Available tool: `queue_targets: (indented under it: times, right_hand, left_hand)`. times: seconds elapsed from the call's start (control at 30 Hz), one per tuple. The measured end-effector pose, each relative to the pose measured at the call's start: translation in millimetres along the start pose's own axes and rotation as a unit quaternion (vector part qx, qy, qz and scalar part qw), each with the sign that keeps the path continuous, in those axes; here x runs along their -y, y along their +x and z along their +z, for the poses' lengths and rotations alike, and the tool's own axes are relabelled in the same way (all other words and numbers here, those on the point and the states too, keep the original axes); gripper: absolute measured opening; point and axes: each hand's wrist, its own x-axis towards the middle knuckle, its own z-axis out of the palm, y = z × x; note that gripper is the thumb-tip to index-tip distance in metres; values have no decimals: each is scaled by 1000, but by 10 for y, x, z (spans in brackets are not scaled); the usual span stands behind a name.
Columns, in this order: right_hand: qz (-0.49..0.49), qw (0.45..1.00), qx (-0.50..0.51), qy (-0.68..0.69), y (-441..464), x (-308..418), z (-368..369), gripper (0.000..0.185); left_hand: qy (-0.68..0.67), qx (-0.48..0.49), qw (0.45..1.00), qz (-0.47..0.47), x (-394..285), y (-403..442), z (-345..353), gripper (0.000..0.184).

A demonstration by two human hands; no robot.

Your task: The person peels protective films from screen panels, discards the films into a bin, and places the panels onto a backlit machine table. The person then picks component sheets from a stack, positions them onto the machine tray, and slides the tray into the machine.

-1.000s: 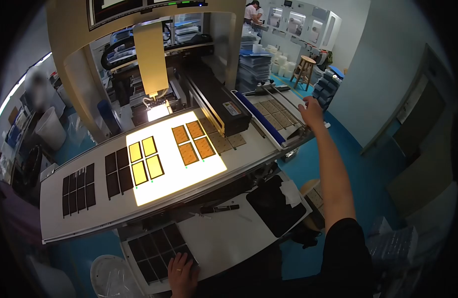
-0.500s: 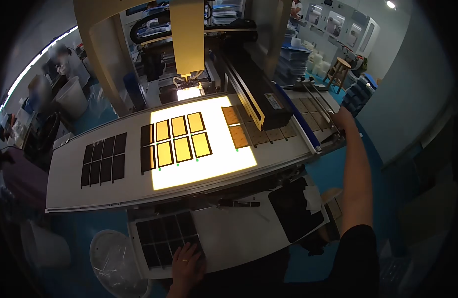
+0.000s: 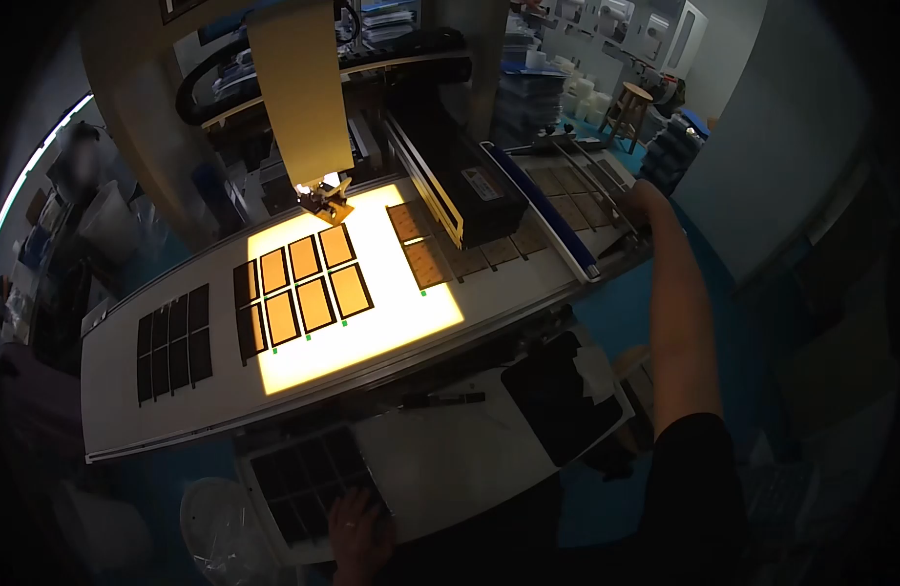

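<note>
While left hand rests unclenched on gridded sheet near table's left edge | right hand, grip indeterminable, adjoins bed's right edge beyond cylindrical roller

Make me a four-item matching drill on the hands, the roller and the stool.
Column one
1. Left hand
2. Right hand
3. Long roller
4. Wooden stool

Column two
A. Blue in colour
B. At the dark gridded sheet
C. Standing on the floor in the background
D. Near the metal rods at the right end of the machine table

Pairs: 1-B, 2-D, 3-A, 4-C
</note>
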Motion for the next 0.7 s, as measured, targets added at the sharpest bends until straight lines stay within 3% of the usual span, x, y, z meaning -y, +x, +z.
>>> queue_targets:
  times: [0.03, 0.17, 0.23, 0.3, 0.37, 0.4, 0.47, 0.53, 0.6, 0.7]
  right_hand:
    - [-19, 1000, 10, 0, 461, -254, 220, 75]
    - [8, 991, -8, 134, 86, -189, -105, 73]
    - [-63, 998, -6, 2, 181, -295, -109, 62]
    - [-198, 923, -3, -329, 228, -433, -115, 49]
    - [-40, 978, -169, -118, 200, -505, -50, 31]
    - [39, 968, -249, -6, 180, -534, -59, 26]
    - [75, 942, -328, 6, -218, -504, -290, 30]
    - [136, 910, -375, 112, -797, -308, -713, 31]
    - [152, 886, -422, 113, -1177, -351, -988, 32]
    - [136, 857, -479, 135, -1678, -562, -1370, 32]
  left_hand:
    - [-3, -8, 1000, 5, -33, 28, -27, 35]
    - [-10, -28, 999, 17, -118, 89, -75, 31]
    - [-11, -31, 999, 15, -129, 82, -80, 32]
    - [-11, -32, 999, 13, -150, 94, -91, 33]
    - [-8, -35, 999, 17, -141, 79, -87, 33]
    - [-7, -36, 999, 18, -140, 80, -79, 33]
    - [-14, -36, 999, 17, -148, 79, -87, 33]
    - [-9, -31, 999, 15, -150, 75, -120, 32]
    - [4, -25, 1000, 15, -148, 80, -116, 29]
    - [-5, -10, 1000, 13, 18, -33, 19, 39]
